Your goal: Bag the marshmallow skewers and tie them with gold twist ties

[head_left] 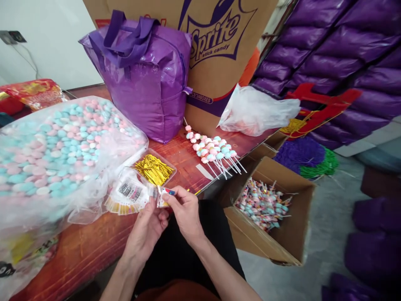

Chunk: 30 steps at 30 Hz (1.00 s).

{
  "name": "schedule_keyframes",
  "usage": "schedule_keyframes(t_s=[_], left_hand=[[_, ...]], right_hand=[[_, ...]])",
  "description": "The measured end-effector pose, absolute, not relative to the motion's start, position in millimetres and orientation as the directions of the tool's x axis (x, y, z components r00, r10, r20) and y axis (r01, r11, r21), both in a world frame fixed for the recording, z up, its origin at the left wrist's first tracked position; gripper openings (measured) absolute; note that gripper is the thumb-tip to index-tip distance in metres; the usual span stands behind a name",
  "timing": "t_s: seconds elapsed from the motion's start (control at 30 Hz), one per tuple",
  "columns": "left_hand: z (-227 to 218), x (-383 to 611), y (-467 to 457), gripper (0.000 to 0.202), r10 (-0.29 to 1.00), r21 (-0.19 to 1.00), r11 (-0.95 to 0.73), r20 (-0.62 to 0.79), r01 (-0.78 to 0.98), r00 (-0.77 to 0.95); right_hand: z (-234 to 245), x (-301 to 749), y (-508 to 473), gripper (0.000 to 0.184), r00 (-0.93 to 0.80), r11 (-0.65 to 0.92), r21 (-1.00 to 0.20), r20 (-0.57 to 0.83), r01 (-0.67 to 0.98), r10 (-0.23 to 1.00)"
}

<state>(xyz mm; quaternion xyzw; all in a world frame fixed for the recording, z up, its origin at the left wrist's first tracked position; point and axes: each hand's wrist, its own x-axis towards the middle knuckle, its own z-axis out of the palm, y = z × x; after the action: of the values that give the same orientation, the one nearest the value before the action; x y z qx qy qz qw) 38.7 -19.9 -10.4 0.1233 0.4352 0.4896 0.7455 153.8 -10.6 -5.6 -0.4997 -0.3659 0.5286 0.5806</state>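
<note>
A small clear plastic bag with printing (162, 199) is held up between my hands over the table's front edge. My right hand (185, 211) pinches its right side between thumb and fingers. At the bag's left edge are the closed fingertips of my left hand (149, 221). Just beyond the left hand lies a fan of similar printed bags (130, 190) with yellowish lower edges. Behind these sits a shallow clear tray (174, 172) full of gold twist ties (154, 169). Pink, white and blue candy sticks (216, 149) lie in a pile to the right.
A large clear bag of loose pastel candies (67, 138) covers the left of the table (90, 242). Behind stand a purple zip bag (147, 83) and a Sprite carton (219, 25). An open carton (269, 251) of wrapped sticks stands below right. A white plastic bag (258, 109) lies at the back.
</note>
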Motion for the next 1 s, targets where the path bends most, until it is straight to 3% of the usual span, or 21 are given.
schedule_keyframes(t_s=[0.07,0.23,0.37,0.5,0.7,0.77,0.83,0.9,1.0], left_hand=[[-7,45,-10,0.041,0.842,0.554,0.397,-0.537,-0.732,0.051],[-3,61,-1,0.035,0.877,0.655,0.228,-0.46,-0.72,-0.141],[-2,67,-3,0.033,0.909,0.708,0.178,-0.385,-0.684,-0.161],[-1,66,6,0.031,0.893,0.691,0.195,-0.419,-0.696,-0.165],[-1,74,19,0.033,0.889,0.748,0.062,-0.342,-0.66,-0.304],[0,75,23,0.033,0.88,0.762,0.028,-0.326,-0.647,-0.346],[-1,73,27,0.034,0.86,0.761,0.008,-0.336,-0.648,-0.383],[-2,69,32,0.035,0.839,0.75,0.006,-0.364,-0.662,-0.405],[-4,66,38,0.036,0.834,0.726,0.02,-0.391,-0.687,-0.39]], right_hand=[[-4,157,-12,0.02,0.181,-0.037,-0.981,-0.071,-0.188,0.981],[-11,161,-14,0.038,0.262,0.053,-0.997,0.036,-0.058,0.964],[-20,169,-14,0.044,0.288,0.039,-0.999,0.026,-0.038,0.957],[-23,184,-13,0.047,0.266,0.088,-0.986,0.125,0.144,0.956],[-23,205,8,0.047,0.212,0.136,-0.911,0.232,0.39,0.949],[-26,220,22,0.041,0.201,0.158,-0.814,0.318,0.558,0.927],[-31,241,36,0.029,0.228,0.125,-0.632,0.446,0.765,0.865],[-36,264,48,0.019,0.255,-0.009,-0.407,0.555,0.913,0.792],[-43,293,58,0.015,0.248,-0.197,-0.151,0.585,0.969,0.772]])
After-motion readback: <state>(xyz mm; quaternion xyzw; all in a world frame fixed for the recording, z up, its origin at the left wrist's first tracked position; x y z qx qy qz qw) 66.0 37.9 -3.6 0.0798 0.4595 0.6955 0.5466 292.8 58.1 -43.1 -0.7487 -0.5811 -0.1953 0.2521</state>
